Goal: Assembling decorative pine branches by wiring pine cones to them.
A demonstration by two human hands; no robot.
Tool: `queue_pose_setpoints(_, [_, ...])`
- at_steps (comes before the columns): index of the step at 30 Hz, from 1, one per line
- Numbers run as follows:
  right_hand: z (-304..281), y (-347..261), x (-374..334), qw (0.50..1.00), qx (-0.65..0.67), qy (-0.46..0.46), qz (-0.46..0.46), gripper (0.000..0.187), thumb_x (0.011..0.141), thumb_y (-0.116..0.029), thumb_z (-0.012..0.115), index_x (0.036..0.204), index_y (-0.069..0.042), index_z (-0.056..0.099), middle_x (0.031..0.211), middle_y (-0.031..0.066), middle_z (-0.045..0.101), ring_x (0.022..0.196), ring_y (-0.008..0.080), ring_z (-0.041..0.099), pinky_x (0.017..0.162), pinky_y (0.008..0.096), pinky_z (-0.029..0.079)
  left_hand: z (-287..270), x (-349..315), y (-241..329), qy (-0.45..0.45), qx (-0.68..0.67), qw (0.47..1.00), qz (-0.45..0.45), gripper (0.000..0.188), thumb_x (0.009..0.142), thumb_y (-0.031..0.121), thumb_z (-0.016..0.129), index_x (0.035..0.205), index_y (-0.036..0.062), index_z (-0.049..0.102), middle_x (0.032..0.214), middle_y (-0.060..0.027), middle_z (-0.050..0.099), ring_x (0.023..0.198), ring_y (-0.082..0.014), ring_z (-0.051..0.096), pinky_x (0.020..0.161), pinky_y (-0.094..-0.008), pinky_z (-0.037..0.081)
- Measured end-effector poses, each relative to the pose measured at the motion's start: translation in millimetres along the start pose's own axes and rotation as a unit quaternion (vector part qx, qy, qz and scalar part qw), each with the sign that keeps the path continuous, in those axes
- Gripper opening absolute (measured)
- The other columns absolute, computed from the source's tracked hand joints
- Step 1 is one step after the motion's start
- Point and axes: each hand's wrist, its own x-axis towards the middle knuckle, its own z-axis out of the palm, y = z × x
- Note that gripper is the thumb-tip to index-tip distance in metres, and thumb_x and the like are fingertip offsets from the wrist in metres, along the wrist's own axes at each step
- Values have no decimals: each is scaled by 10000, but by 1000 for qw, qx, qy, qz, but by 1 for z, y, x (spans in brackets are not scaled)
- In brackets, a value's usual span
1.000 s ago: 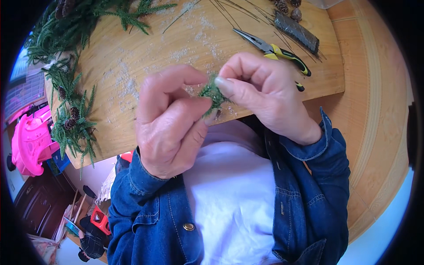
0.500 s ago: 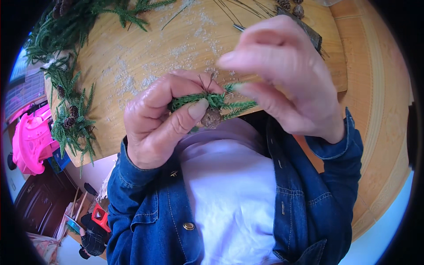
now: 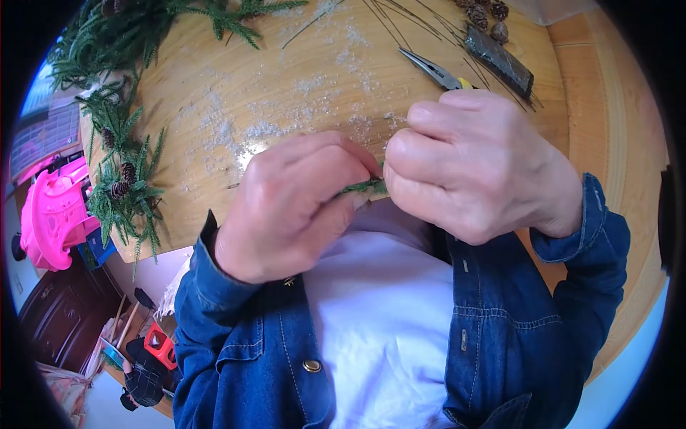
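My left hand [image 3: 293, 204] is closed in a pinch on a small sprig of green artificial pine [image 3: 366, 187] above the table's near edge. Only a bit of green shows between the fingers; the rest is covered. My right hand [image 3: 471, 164] is curled tight right beside it, its fingertips at the sprig's right end. What those fingers grip is hidden. Just beyond the right hand lie needle-nose pliers [image 3: 432, 70] with a yellow grip, partly behind the knuckles.
White granules [image 3: 264, 130] are scattered over the wooden table [image 3: 193, 68]. Green pine branches [image 3: 118, 46] with small cones line its left and far side. At the far right lie thin dark wires [image 3: 393, 25], a dark wrapped bundle [image 3: 500, 58] and several pine cones [image 3: 477, 14].
My right hand has come down and closed beside the sprig. My left hand has turned over it and moved right, covering the brown knob and wire ends. The pliers now show more.
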Motion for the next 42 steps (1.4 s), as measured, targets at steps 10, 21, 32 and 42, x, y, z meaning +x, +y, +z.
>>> queue_pose_setpoints(10, [-6,-11,-7,877,361,-72,309,89,758,-81,654,778,-23,589,693,77,494,519,197,486,473,315,388,6,-4,-4,28,83,995,41,130,699,-27,594,827,-16,578,862,-127,624,706,-287,593,671,-331,458])
queue_pose_setpoints(21, [9,0,-3,992,-23,125,-25,233,631,-88,694,821,-26,576,708,24,502,531,148,491,413,280,367,-1,-6,-13,-15,-223,973,-54,92,785,-6,587,875,-27,586,875,-141,626,766,-303,613,693,-330,471])
queue_pose_setpoints(32, [11,-24,-3,886,345,63,302,127,797,-51,633,769,11,526,639,45,448,519,194,471,488,284,375,-2,-1,3,39,178,980,82,131,695,-22,618,817,0,572,866,-111,628,716,-261,600,637,-318,442])
queue_pose_setpoints(42, [-23,-10,-57,918,-34,-71,390,263,805,-210,693,900,-12,547,1005,145,550,824,300,557,658,356,462,-16,-11,-12,204,-183,951,-144,92,854,25,612,914,-45,604,927,-86,656,731,-120,597,669,-245,466])
